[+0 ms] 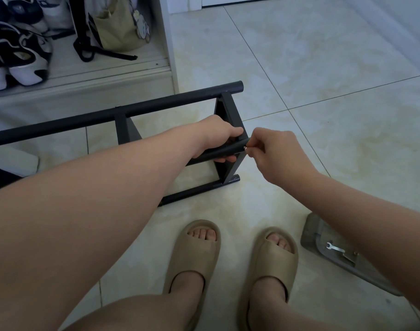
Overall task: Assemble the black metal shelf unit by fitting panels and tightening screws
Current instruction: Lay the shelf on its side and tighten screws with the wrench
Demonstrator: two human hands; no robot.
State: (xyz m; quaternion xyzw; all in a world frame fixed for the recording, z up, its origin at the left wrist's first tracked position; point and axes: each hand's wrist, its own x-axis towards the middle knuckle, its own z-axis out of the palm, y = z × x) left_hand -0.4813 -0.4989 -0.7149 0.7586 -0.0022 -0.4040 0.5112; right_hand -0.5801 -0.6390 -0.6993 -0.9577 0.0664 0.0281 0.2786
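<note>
Shelf frame (pixel 156 105): matte black metal, lying on its side on the pale tiled floor (pixel 323 68), centre-left of view, just beyond the person's feet.

Build: three round tubes plus flat angled cross panels.
- far tube (pixel 61 125): longest one visible, runs off the left edge.
- middle tube (pixel 218 152): mostly hidden behind the left forearm.
- near tube (pixel 192 191): rests on the tiles.
- end panel (pixel 228 108) joins the tubes at the right end; second panel (pixel 125 130) sits further left.

Orientation: long axis runs left to right, with the right end angled slightly away. The open tube ends face right.

Left hand (pixel 216 134): fingers wrapped around the middle tube close to its right end, thumb underneath, firm grip.

Right hand (pixel 276 154): fingers curled in, thumb and forefinger pinching a small silvery part (pixel 245 147) right at the middle tube's end face. It is probably a screw, though too small to confirm. How far in it sits cannot be told.

Other items:
- beige slippers (pixel 194 254) on both feet, near centre.
- grey tray (pixel 323 237) near right, with a small flat wrench (pixel 334 247) in it, partly behind the right forearm.
- white cabinet (pixel 166 44) far left, holding shoes (pixel 20 56) and a tote bag (pixel 118 27).
</note>
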